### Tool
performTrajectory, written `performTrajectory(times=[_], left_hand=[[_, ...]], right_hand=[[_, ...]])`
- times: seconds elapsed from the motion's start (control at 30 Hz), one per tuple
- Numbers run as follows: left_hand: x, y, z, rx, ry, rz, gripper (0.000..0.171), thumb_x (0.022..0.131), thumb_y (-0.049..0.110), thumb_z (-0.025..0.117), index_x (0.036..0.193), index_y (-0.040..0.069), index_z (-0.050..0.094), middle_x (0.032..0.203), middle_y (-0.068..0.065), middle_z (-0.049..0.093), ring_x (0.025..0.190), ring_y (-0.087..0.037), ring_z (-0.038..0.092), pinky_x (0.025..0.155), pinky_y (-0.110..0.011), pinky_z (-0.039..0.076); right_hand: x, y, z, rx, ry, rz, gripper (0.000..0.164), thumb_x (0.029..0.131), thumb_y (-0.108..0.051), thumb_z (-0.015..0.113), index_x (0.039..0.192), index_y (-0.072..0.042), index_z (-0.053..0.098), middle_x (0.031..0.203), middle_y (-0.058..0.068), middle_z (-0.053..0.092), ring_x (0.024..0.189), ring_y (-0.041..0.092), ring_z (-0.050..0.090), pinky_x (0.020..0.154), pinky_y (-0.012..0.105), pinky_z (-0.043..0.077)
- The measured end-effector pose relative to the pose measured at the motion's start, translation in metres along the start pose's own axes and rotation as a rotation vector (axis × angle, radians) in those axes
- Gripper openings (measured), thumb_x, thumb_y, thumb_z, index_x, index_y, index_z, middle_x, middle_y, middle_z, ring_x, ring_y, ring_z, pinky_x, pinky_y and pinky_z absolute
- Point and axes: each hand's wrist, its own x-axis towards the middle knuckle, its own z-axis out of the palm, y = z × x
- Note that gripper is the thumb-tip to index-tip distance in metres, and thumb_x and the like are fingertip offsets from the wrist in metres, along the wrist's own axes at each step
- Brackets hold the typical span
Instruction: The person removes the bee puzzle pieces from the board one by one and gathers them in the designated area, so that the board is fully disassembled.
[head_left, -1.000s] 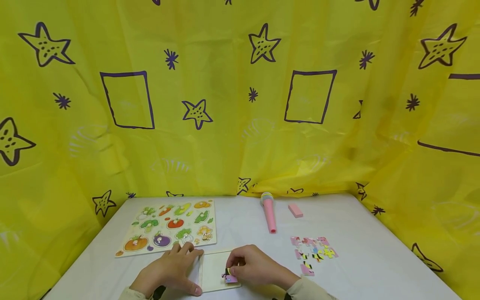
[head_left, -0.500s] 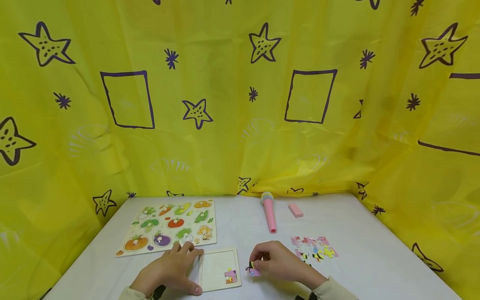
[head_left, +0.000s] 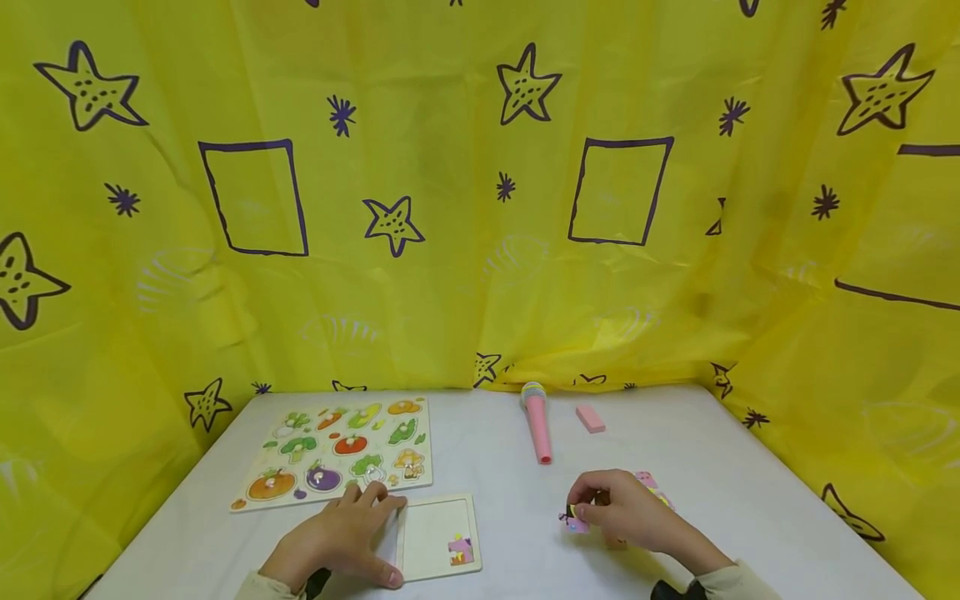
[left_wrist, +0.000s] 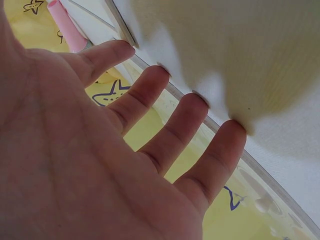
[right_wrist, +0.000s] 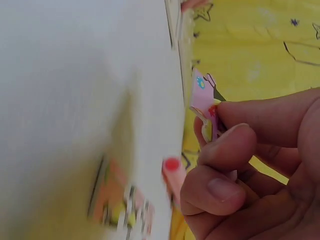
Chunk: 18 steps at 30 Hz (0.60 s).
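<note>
My right hand (head_left: pixel 622 510) pinches a pink jigsaw puzzle piece (head_left: pixel 574 523) between thumb and fingers, raised over the right part of the table. A blue print shows on the piece (right_wrist: pixel 201 90) in the right wrist view. Below and behind that hand, several loose puzzle pieces (head_left: pixel 647 481) are partly hidden. My left hand (head_left: pixel 337 533) rests at the left edge of a square puzzle tray (head_left: pixel 427 527), fingertips and thumb at its two left corners. Its fingers are spread in the left wrist view. One pink and orange puzzle piece (head_left: pixel 461 550) lies in the tray's lower right corner.
A vegetable knob-puzzle board (head_left: pixel 348 475) lies behind my left hand. Toward the back stand out a pink toy microphone (head_left: pixel 538 425) and a pink block (head_left: pixel 590 419). A yellow curtain (head_left: pixel 450 317) encloses the white table (head_left: pixel 517 500) at the back and sides.
My right hand has moved right with the puzzle piece, from over the tray to the loose pieces. The piece in the tray's corner has come into sight. My left hand stays put.
</note>
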Motion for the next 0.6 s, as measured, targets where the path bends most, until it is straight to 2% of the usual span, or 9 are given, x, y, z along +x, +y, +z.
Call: performTrajectory(times=[0.23, 0.37, 0.47, 0.6], left_hand=[[-0.003, 0.007, -0.010, 0.012, -0.028, -0.009, 0.101, 0.074, 0.066, 0.090, 0.152, 0.011, 0.056, 0.137, -0.011, 0.050, 0.118, -0.038, 0.047, 0.099, -0.067, 0.044], [-0.004, 0.012, -0.013, -0.002, -0.031, -0.037, 0.099, 0.073, 0.060, 0.093, 0.151, 0.011, 0.057, 0.137, -0.010, 0.051, 0.120, -0.039, 0.048, 0.102, -0.067, 0.043], [-0.005, 0.016, -0.015, -0.015, -0.022, -0.055, 0.096, 0.073, 0.056, 0.095, 0.149, 0.010, 0.059, 0.134, -0.007, 0.051, 0.120, -0.038, 0.048, 0.103, -0.067, 0.042], [-0.006, 0.017, -0.015, -0.016, -0.023, -0.047, 0.095, 0.074, 0.056, 0.095, 0.149, 0.010, 0.059, 0.132, -0.005, 0.049, 0.118, -0.037, 0.047, 0.103, -0.067, 0.042]], right_hand=[[-0.020, 0.015, -0.030, -0.048, 0.001, 0.053, 0.010, 0.098, 0.001, 0.069, 0.099, -0.008, 0.073, 0.088, 0.001, 0.066, 0.067, 0.008, 0.054, 0.056, 0.025, 0.047], [-0.028, 0.022, -0.045, -0.076, -0.012, 0.096, 0.010, 0.099, 0.002, 0.067, 0.099, -0.007, 0.071, 0.087, 0.003, 0.064, 0.066, 0.010, 0.053, 0.056, 0.025, 0.046], [-0.032, 0.027, -0.051, -0.098, -0.025, 0.124, 0.010, 0.099, 0.002, 0.067, 0.099, -0.007, 0.071, 0.086, 0.003, 0.063, 0.066, 0.011, 0.053, 0.056, 0.026, 0.046], [-0.036, 0.033, -0.055, -0.146, -0.034, 0.113, 0.011, 0.097, 0.002, 0.069, 0.097, -0.009, 0.071, 0.087, 0.001, 0.061, 0.072, 0.010, 0.053, 0.059, 0.027, 0.047]])
